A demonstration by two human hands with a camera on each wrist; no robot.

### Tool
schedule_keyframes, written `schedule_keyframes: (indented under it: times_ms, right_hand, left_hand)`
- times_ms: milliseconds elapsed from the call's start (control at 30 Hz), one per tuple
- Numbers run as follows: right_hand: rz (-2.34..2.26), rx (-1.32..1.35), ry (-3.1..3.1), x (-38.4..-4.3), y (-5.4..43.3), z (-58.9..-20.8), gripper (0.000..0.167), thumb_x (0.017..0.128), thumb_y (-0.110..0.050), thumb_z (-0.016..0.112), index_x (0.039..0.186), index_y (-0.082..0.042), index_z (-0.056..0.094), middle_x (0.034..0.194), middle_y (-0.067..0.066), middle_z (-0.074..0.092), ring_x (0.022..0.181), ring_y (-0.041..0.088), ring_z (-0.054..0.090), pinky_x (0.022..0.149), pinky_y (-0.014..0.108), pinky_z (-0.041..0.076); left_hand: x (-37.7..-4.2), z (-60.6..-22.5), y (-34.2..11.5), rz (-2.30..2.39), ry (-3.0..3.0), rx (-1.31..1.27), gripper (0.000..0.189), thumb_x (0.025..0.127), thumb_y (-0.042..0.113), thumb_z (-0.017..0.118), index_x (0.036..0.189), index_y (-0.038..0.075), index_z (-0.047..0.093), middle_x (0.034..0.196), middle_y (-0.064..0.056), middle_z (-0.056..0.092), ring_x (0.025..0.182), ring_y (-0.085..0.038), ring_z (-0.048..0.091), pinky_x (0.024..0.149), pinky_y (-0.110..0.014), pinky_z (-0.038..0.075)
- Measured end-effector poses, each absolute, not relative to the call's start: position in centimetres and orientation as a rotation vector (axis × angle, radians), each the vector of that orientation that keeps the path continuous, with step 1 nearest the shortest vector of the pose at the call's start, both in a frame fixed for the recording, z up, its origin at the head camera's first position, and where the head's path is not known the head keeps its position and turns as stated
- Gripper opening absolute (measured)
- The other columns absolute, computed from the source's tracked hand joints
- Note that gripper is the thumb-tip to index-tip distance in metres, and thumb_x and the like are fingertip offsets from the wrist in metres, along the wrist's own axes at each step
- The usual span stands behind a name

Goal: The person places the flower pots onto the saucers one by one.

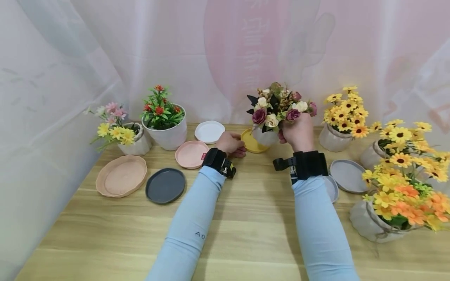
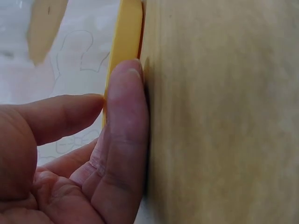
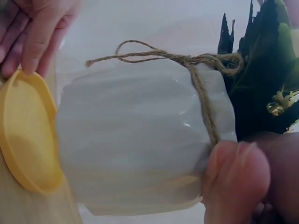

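Note:
My left hand (image 1: 230, 144) pinches the near-left rim of a yellow saucer (image 1: 250, 146), thumb on the upper edge and a finger along its outer side, as the left wrist view shows. With my right hand (image 1: 299, 132) I grip a white ribbed flowerpot (image 3: 140, 135) near its top. Brown twine (image 3: 201, 88) is tied in a bow around this pot. Purple and cream artificial roses (image 1: 279, 107) fill it. The pot is over the right part of the saucer in the head view, and a gap shows between them in the right wrist view.
Left of my hands are white (image 1: 209, 132), pink (image 1: 191, 154), beige (image 1: 121, 175) and dark grey saucers (image 1: 165, 185), behind them two potted flowers, one with red blooms (image 1: 168, 132). Grey saucers (image 1: 348, 175) and several pots of yellow flowers (image 1: 381, 222) stand right. A curtain (image 1: 168, 58) hangs behind.

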State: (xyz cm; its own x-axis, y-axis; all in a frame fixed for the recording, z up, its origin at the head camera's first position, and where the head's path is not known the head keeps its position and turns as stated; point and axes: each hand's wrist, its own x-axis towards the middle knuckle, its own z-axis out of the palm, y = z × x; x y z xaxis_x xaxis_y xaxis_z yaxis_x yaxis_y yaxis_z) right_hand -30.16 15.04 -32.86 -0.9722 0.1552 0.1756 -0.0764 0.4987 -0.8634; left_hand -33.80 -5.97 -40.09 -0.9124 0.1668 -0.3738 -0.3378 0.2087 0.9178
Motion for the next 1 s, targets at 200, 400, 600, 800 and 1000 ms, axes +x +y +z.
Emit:
schedule_keyframes:
  times_ms: [200, 400, 600, 800, 1000]
  right_hand:
    - [1.426, -0.081, -2.578, -31.5, 14.2, -33.9, 0.019, 0.096, -0.008, 0.051, 0.087, 0.002, 0.063, 0.056, 0.009, 0.064, 0.04, 0.015, 0.061, 0.042, 0.031, 0.055]
    - [1.417, -0.082, -2.618, -32.4, 13.8, -35.0, 0.017, 0.096, -0.01, 0.053, 0.09, 0.001, 0.065, 0.058, 0.01, 0.065, 0.045, 0.021, 0.065, 0.046, 0.036, 0.057]
    - [1.432, -0.064, -2.623, -32.9, 13.4, -36.2, 0.023, 0.098, -0.011, 0.052, 0.085, 0.003, 0.064, 0.056, 0.01, 0.064, 0.043, 0.019, 0.063, 0.04, 0.026, 0.052]
    - [1.427, -0.051, -2.634, -33.2, 13.4, -36.7, 0.023, 0.1, -0.013, 0.051, 0.087, 0.002, 0.063, 0.058, 0.011, 0.064, 0.04, 0.016, 0.061, 0.039, 0.024, 0.05]
    - [1.432, -0.055, -2.663, -33.4, 13.2, -37.0, 0.024, 0.1, -0.014, 0.05, 0.086, 0.0, 0.063, 0.057, 0.01, 0.064, 0.044, 0.021, 0.063, 0.04, 0.025, 0.049]
  left_hand:
    - [-33.6, -40.1, -5.7, 1.739, 2.141, -0.129, 0.037, 0.099, 0.003, 0.059, 0.136, -0.002, 0.056, 0.096, -0.023, 0.071, 0.068, -0.023, 0.071, 0.071, -0.037, 0.061]
    - [-34.0, -40.4, -5.5, 1.78, 2.137, -0.135, 0.039, 0.097, 0.0, 0.058, 0.136, -0.003, 0.055, 0.088, -0.022, 0.07, 0.06, -0.021, 0.068, 0.066, -0.037, 0.062]
    - [-34.1, -40.5, -5.6, 1.8, 2.096, -0.156, 0.043, 0.097, -0.001, 0.059, 0.139, -0.003, 0.051, 0.086, -0.023, 0.069, 0.059, -0.021, 0.068, 0.066, -0.035, 0.062]
    - [-34.3, -40.7, -5.6, 1.798, 2.101, -0.146, 0.041, 0.097, -0.002, 0.058, 0.137, -0.004, 0.053, 0.079, -0.018, 0.067, 0.057, -0.019, 0.066, 0.062, -0.033, 0.062]
    - [-34.3, -40.6, -5.5, 1.794, 2.097, -0.147, 0.041, 0.097, -0.001, 0.059, 0.137, -0.005, 0.051, 0.081, -0.018, 0.068, 0.056, -0.019, 0.066, 0.06, -0.032, 0.061]
